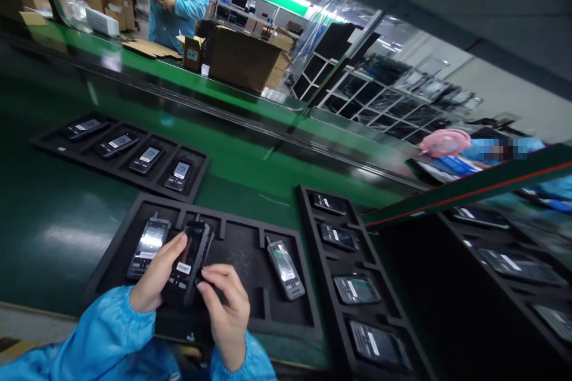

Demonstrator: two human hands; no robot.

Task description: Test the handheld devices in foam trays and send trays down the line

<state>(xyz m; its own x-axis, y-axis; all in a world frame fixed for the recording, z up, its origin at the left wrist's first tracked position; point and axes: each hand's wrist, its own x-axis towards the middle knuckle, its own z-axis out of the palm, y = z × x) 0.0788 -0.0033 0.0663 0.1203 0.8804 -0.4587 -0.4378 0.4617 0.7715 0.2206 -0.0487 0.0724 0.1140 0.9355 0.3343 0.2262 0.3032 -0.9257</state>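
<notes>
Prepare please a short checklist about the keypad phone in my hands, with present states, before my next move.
1. Left hand holding the keypad phone, thumb on its front: ok.
2. Right hand at the phone's right edge: ok; firm contact: cannot tell.
3. Screen side facing up: ok.
4. White label present on the front: ok; print readable: not ok, too small.
5. Left neighbour phone and right neighbour phone inside the black tray: ok.

The phone (193,250) has a smooth, glossy screen (192,243) in a plastic-looking body (206,245), with a paper-like label (183,268). The tray (241,250) looks like matt foam, the bench (58,226) smooth and shiny. The sleeves (111,321) are creased cloth, the box (241,59) matt cardboard.
</notes>
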